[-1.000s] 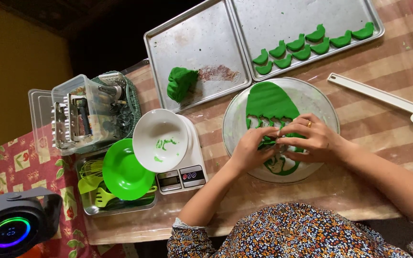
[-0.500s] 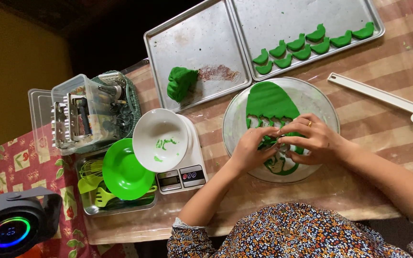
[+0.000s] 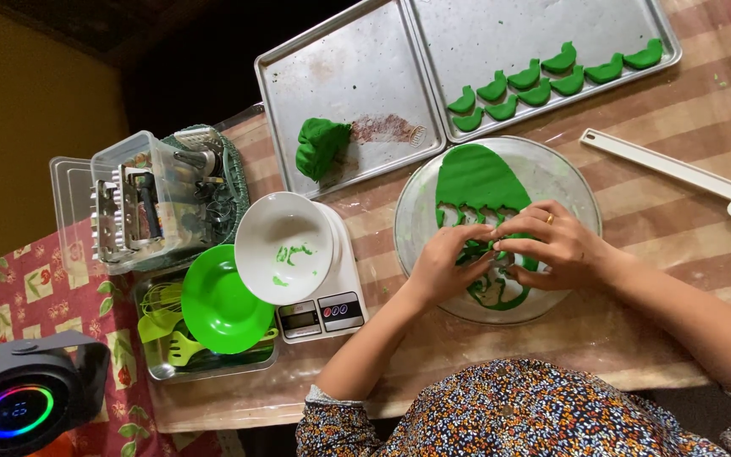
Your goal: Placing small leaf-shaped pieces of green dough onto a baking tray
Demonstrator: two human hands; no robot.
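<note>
Head view: a round glass plate holds a rolled sheet of green dough, rounded at its far end and cut into ragged scraps at the near end. The sheet's long axis runs from the person's body away toward the trays, tilted slightly left. Both hands meet over the cut part, at the middle of the plate. The left hand and the right hand have their fingertips pressed together on a small piece of dough between them; how firmly they pinch it cannot be told.

The right tray carries a row of green crescent pieces. The left tray holds a lump of dough beside a brownish smear. A white bowl with green crumbs sits on a scale. A green plate rests over a small tray of green utensils. A clear box holds metal cutters. A white spatula lies on the table to the right.

Since the earlier frames the hands have barely shifted; everything else lies unchanged.
</note>
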